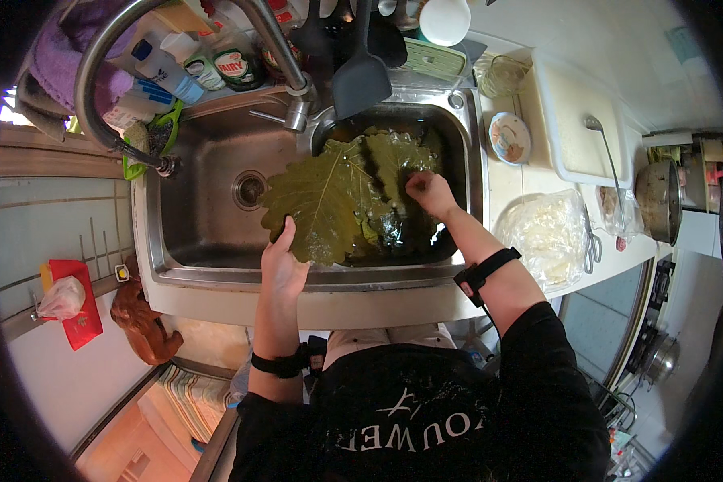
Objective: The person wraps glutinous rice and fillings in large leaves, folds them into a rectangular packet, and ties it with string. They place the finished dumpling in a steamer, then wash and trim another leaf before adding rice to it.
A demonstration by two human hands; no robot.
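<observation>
My left hand (285, 259) grips the lower left edge of a large green leaf (316, 205) with a lobed rim, thumb on top and fingers hidden beneath. This leaf lies partly over the divider of a steel double sink (208, 274). More wet leaves (397, 159) lie in dark water in the right basin. My right hand (429, 191) is just above those leaves, its fingers curled; whether a leaf edge is between them cannot be told.
A curved faucet (298, 108) rises behind the left basin. A black spatula (361, 84) hangs over the right basin. Bottles (235, 63) line the back. To the right are a small bowl (510, 138), a white tub (584, 96) with a ladle (605, 144), a plastic bag (545, 238) and scissors (591, 244).
</observation>
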